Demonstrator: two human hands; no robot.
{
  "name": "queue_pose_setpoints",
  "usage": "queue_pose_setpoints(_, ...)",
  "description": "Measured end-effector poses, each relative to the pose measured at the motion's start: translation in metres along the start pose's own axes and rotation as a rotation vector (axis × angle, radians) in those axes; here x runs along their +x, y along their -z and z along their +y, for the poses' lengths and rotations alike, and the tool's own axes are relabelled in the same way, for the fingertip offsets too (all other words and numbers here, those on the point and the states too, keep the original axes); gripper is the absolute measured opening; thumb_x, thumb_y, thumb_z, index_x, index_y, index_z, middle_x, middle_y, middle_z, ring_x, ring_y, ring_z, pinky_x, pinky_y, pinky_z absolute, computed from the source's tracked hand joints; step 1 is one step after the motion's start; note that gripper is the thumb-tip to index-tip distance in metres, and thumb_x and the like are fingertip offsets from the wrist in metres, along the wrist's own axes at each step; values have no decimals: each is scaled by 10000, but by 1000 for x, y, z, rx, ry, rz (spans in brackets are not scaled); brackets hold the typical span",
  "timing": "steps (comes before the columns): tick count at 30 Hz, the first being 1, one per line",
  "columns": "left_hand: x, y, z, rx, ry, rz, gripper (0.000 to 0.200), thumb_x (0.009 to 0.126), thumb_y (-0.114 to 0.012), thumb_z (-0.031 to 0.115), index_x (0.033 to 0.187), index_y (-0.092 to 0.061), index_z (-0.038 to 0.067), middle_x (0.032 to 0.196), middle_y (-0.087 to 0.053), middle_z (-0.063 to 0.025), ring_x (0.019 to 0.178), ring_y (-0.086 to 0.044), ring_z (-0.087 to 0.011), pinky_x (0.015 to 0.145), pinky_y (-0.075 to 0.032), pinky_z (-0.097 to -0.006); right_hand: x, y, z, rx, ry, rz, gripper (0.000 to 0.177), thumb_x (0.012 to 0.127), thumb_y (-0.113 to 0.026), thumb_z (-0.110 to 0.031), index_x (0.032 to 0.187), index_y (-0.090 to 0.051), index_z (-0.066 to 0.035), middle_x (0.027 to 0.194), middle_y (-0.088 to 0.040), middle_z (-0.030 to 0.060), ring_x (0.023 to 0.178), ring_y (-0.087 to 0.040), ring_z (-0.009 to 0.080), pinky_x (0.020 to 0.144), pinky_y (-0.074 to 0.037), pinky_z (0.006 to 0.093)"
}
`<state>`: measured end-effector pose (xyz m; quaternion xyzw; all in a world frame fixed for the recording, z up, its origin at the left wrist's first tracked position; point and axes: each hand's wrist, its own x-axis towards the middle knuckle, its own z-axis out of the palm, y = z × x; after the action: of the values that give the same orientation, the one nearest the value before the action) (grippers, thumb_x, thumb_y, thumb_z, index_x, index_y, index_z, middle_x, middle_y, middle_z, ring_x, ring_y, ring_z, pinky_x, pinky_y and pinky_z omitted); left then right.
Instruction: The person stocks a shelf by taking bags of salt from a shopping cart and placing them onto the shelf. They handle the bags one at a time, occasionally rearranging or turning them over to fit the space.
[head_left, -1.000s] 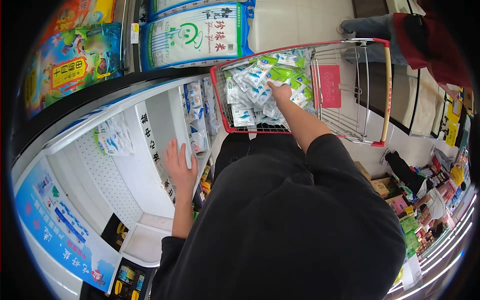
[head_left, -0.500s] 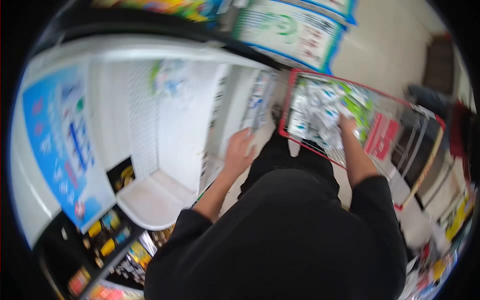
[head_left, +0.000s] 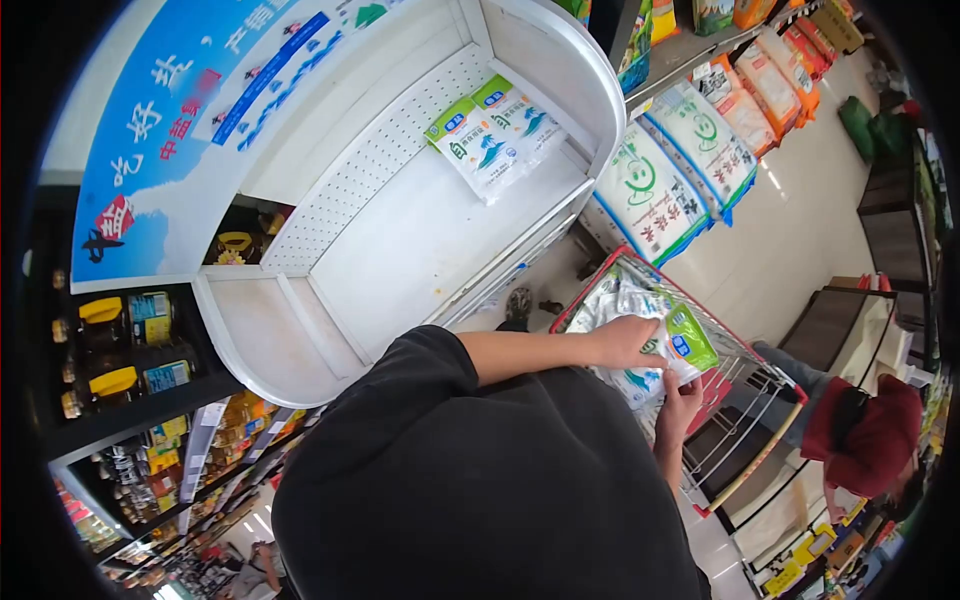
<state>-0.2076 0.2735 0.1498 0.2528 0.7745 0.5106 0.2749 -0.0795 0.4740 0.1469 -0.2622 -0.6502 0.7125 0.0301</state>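
Over the shopping cart (head_left: pixel 745 345), my left hand (head_left: pixel 628 342) is closed on a white bag of salt (head_left: pixel 690 335) with a green top. Below it, my right hand (head_left: pixel 682 402) has its fingers closed on the lower edge of the same bag. More white salt bags (head_left: pixel 608 300) lie beneath it in the cart, partly covered by my hands. On the white display shelf (head_left: pixel 400 250), a few similar salt bags (head_left: pixel 490 140) lie side by side against the perforated back panel.
Large white rice sacks (head_left: pixel 650 195) stand behind the cart. Bottles with yellow caps (head_left: pixel 110 345) fill the dark shelf at left. A person in a dark red top (head_left: pixel 865 435) bends over goods at right.
My left hand has swung from the display's edge over to the cart, and both hands are now on one bag. The view has turned, showing more of the shelf and sacks.
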Motion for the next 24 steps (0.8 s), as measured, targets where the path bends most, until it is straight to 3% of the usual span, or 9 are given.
queue_pose_setpoints(2, -6, 11, 15, 10, -69, 137, 616, 867, -813, 457, 1205, -626, -23, 989, -722, -246, 931, -707, -427, 830, -536, -474, 4, -29, -27, -18, 156, 2, 322, 985, -731, -74, 1269, -642, 51, 1145, -747, 113, 997, -717, 166, 895, -564, 309)
queue_pose_setpoints(6, -37, 67, 42, -138, -163, 375, 525, 840, -865, 343, 1142, -644, -26, 997, -722, -233, 935, -709, -407, 836, -542, -447, 11, -70, -49, 83, 161, -24, 297, 1018, -706, -108, 1258, -651, 59, 1131, -749, 114, 964, -718, 154, 852, -575, 287)
queue_pose_setpoints(8, -45, 87, 40, -117, -244, 521, 456, 857, -862, 273, 1138, -662, -25, 1040, -743, -202, 985, -731, -345, 874, -548, -426, 13, -87, -48, 135, 173, 32, 281, 1023, -664, -62, 1266, -653, 78, 1114, -753, 126, 948, -716, 154, 847, -566, 297)
queue_pose_setpoints(12, -54, 155, 4, -356, 40, 732, 367, 903, -828, 177, 1167, -680, -32, 1080, -772, -147, 927, -749, -188, 795, -597, -365, 13, -84, -55, 178, 105, 88, 321, 1040, -685, -139, 1278, -638, 71, 1123, -749, 129, 965, -721, 161, 835, -586, 300)
queue_pose_setpoints(16, -38, 248, -63, -503, 50, 1091, 312, 925, -775, 175, 1120, -675, -48, 1010, -774, -162, 853, -753, -222, 767, -590, -385, 12, -70, -50, 211, 104, 110, 321, 1044, -678, -140, 1277, -639, 77, 1097, -754, 128, 899, -727, 152, 775, -594, 288)
queue_pose_setpoints(18, -20, 284, -91, -361, -19, 1246, 350, 928, -759, 210, 1133, -665, -58, 1005, -774, -182, 846, -759, -280, 764, -587, -419, 12, -64, -44, 199, 119, 109, 315, 1042, -679, -134, 1273, -640, 77, 1089, -755, 129, 868, -727, 151, 761, -595, 284)
queue_pose_setpoints(21, 6, 326, -132, -165, 50, 1192, 423, 907, -782, 259, 1144, -663, -71, 1032, -761, -228, 893, -750, -352, 794, -577, -445, 10, -63, -40, 158, 112, 123, 316, 1039, -682, -129, 1276, -640, 76, 1084, -755, 131, 877, -724, 151, 768, -594, 286)
queue_pose_setpoints(22, -3, 331, -116, -167, 48, 1188, 423, 907, -782, 259, 1144, -663, -71, 1032, -761, -228, 893, -750, -352, 794, -577, -445, 7, -64, -38, 145, 99, 137, 310, 1037, -673, -121, 1270, -644, 80, 1090, -751, 137, 891, -724, 157, 777, -594, 293)
queue_pose_setpoints(24, -30, 339, -48, 482, 565, 767, 530, 880, -819, 360, 1167, -669, -60, 1048, -743, -269, 954, -734, -371, 836, -564, -459, 1, -64, -39, 131, 91, 157, 304, 1035, -665, -113, 1265, -649, 84, 1097, -748, 143, 904, -724, 162, 785, -595, 300)
